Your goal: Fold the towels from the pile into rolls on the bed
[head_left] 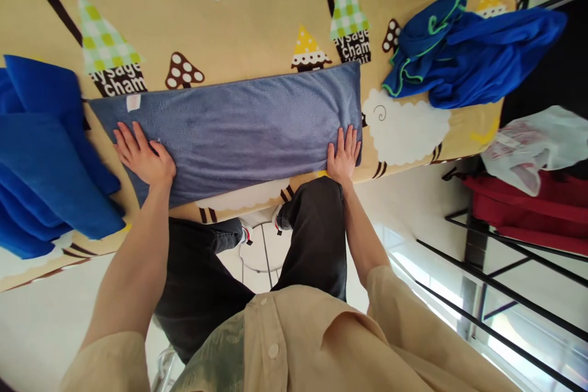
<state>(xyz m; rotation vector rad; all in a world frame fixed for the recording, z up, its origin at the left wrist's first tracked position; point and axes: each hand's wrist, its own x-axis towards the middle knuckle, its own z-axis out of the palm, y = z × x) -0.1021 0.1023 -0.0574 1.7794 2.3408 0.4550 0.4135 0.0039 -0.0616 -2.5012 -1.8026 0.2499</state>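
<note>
A grey-blue towel [248, 128] lies stretched out as a long flat strip along the near edge of the patterned cloth. A small white label [133, 102] shows near its upper left corner. My left hand [146, 156] rests flat on the towel's left end, fingers spread. On the right end, my right hand [343, 154] lies palm down with fingers extended, near the lower right corner. Both hands press on the towel without gripping it.
Blue folded cloths [50, 153] lie at the left. A crumpled blue cloth with green edging [468, 55] sits at the right. The patterned cloth [257, 30] covers the surface. At the far right are a plastic bag [542, 141], a red item [528, 208] and a black metal frame [500, 288].
</note>
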